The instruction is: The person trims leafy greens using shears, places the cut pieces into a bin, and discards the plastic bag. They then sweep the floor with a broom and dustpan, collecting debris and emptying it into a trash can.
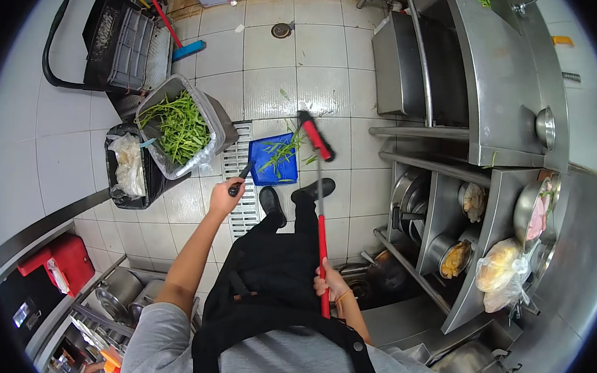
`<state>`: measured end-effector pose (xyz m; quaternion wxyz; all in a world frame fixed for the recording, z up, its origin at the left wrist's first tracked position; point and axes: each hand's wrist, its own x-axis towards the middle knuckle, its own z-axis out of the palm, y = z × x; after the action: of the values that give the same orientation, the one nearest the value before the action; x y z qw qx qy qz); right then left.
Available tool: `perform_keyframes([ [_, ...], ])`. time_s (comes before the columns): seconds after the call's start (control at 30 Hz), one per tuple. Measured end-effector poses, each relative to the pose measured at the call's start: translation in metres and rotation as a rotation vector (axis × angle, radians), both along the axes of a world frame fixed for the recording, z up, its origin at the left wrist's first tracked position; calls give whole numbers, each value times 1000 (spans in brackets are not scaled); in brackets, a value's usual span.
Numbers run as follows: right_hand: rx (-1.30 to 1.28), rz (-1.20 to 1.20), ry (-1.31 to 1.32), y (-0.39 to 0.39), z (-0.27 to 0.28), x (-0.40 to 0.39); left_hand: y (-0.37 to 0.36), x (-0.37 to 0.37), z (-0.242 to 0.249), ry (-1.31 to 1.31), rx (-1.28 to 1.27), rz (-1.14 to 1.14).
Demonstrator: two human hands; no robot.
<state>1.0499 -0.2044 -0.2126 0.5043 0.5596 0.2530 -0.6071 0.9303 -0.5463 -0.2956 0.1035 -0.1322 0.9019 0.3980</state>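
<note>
1. Head view: a bin (179,128) of green stalks stands left of the blue dustpan (275,159).
2. Left hand (226,197), fingers wrapped around the dustpan's black handle, sits just left of the dustpan on the tiled floor (271,68).
3. Right hand (329,283), fingers closed around the red broom (320,188), is below-right of the dustpan; the broom's head rests beside the dustpan.

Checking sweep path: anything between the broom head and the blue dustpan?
Nothing visible. The broom head sits just right of the blue dustpan, with only loose green stems on the tile between and in the pan. Left hand holds the dustpan handle; right hand grips the broomstick.
</note>
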Motion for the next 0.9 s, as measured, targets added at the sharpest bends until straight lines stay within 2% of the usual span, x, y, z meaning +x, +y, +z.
perform_keyframes([
  [0.1, -213, -33, -38, -2, 32, 8, 2, 7, -1, -30, 71, 108],
  [0.2, -202, -29, -60, -3, 53, -6, -12, 20, -10, 61, 85, 184],
  [0.27, 68, 166, 37, 0, 44, -41, -19, 27, -4, 65, 79, 264],
  [0.43, 292, 437, 452, 33, -69, -140, -11, 44, -6, 70, 178, 465],
  [0.53, 231, 409, 392, 20, -104, -147, 0, 40, -13, 33, 180, 483],
  [0.6, 149, 431, 380, 3, -111, -100, 10, 31, -16, 92, 152, 495],
  [0.67, 90, 439, 239, -16, -77, -60, 16, 24, -21, 52, 159, 528],
  [0.73, -88, 286, 109, -12, -29, -49, 17, 14, -22, 70, 141, 533],
  [0.8, -73, 341, 27, -14, 12, -49, 11, 14, -25, 90, 114, 530],
  [0.87, -63, 395, 60, -17, 29, -66, 4, 19, -35, 50, 167, 621],
  [0.9, 22, 490, 168, -18, 28, -83, 5, 18, -23, 53, 139, 620],
])
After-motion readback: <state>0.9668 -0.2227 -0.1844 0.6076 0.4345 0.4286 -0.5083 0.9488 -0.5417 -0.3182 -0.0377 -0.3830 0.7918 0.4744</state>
